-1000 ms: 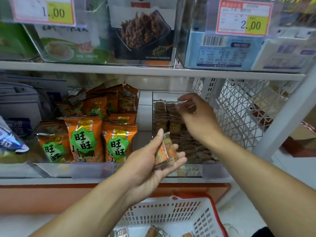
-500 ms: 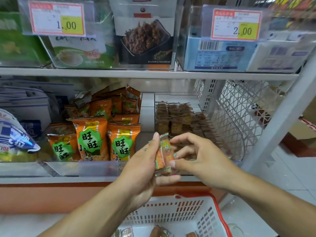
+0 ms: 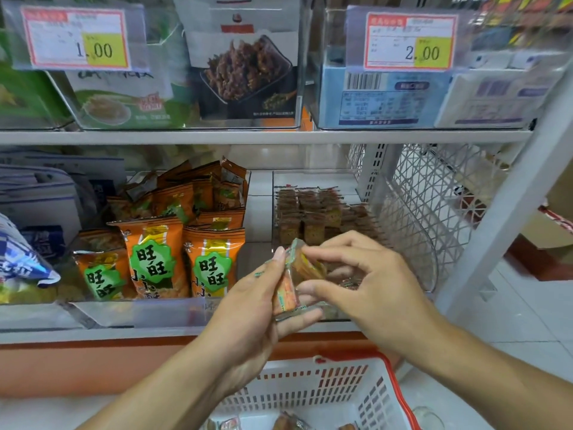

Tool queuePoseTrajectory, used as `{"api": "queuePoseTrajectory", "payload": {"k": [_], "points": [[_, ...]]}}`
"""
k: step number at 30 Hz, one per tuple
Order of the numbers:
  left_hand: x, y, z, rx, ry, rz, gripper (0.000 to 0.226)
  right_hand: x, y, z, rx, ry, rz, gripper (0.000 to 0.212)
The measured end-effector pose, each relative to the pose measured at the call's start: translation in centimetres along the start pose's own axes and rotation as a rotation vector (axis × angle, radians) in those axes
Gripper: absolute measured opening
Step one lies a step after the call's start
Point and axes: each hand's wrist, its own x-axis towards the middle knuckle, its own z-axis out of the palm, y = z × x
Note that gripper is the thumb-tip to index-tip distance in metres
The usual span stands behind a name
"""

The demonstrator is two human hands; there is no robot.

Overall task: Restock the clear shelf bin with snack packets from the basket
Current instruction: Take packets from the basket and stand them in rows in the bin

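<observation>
My left hand [image 3: 248, 308] holds a small stack of clear-wrapped snack packets [image 3: 290, 290] upright in its palm, in front of the lower shelf. My right hand [image 3: 369, 283] pinches the top packet of that stack between thumb and fingers. Just behind the hands stands the clear shelf bin [image 3: 313, 181], with rows of the same brown packets [image 3: 310, 212] stacked inside. The white basket with a red rim [image 3: 338, 395] sits below my arms, and a few packets [image 3: 288, 423] lie at its bottom.
Orange and green snack bags [image 3: 161, 259] fill the bin to the left. A white mesh divider [image 3: 434, 206] and a slanted shelf post [image 3: 508, 212] close the right side. The upper shelf [image 3: 263, 136] carries clear bins with price tags.
My right hand came back from deep inside the clear bin to the stack in my left hand and now pinches a packet there. The left hand stayed put.
</observation>
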Motion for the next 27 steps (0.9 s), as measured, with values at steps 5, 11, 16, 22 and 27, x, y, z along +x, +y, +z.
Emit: {"api": "queuePoseTrajectory", "payload": {"k": [5, 11, 16, 22, 27], "points": [[0.1, 0.2, 0.1, -0.026, 0.006, 0.016, 0.038, 0.5, 0.5, -0.7, 0.082, -0.011, 0.08, 0.027], [-0.2, 0.3, 0.1, -0.055, -0.034, -0.051, 0.04, 0.9, 1.2, -1.2, 0.243, -0.135, 0.291, 0.046], [-0.4, 0.5, 0.0, -0.132, -0.052, -0.084, 0.045, 0.8, 1.0, -1.1, 0.417, -0.141, 0.384, 0.032], [-0.3, 0.7, -0.3, -0.174, -0.044, -0.088, 0.034, 1.6, 0.4, -2.3, 0.622, 0.002, 0.388, 0.029], [-0.1, 0.5, -0.6, -0.126, -0.008, -0.09, 0.034, 1.7, 0.5, -3.7, 0.419, -0.277, 0.233, 0.038]]}}
